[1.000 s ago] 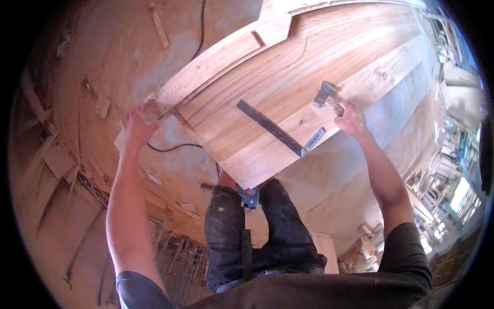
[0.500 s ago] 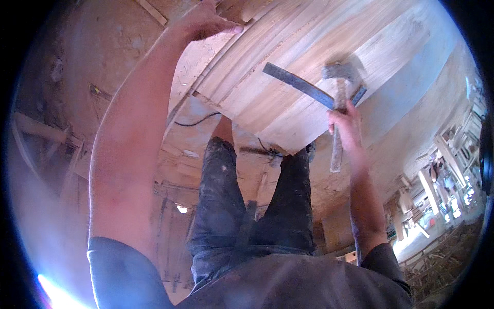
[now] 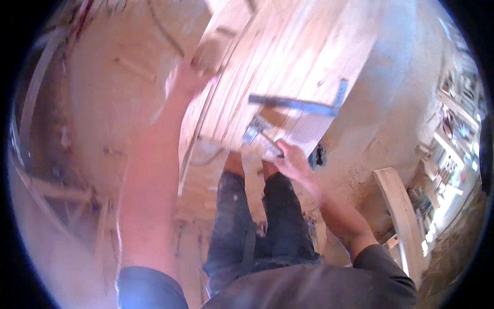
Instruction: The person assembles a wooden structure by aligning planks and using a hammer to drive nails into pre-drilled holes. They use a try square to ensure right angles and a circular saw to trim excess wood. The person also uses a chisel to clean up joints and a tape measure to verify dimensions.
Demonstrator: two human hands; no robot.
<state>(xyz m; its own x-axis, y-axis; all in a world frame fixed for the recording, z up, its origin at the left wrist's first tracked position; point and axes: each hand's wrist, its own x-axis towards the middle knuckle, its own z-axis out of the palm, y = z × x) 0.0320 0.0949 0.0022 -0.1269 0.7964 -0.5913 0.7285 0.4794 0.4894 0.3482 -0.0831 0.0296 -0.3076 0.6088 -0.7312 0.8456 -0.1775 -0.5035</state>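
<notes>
A hammer is gripped by its handle in my closed right hand. Its metal head points left, above the near end of a wide wooden panel of joined boards. Whether the head touches the wood I cannot tell. Just beyond the hammer, a dark metal square lies across the panel, with its short arm by the right edge. My left hand is at the panel's left edge, beside a narrow strip of wood. Motion smears its fingers, so their grip does not show.
Below the panel's near end are my legs. A curved wooden piece stands at the right, near more cut timber. Wooden framework is at the left. A small dark object sits beside the panel's near right corner.
My right hand has brought the hammer leftward and nearer, its head swinging from pointing away to pointing left. The view has shifted, and my left hand appears nearer along the panel edge.
</notes>
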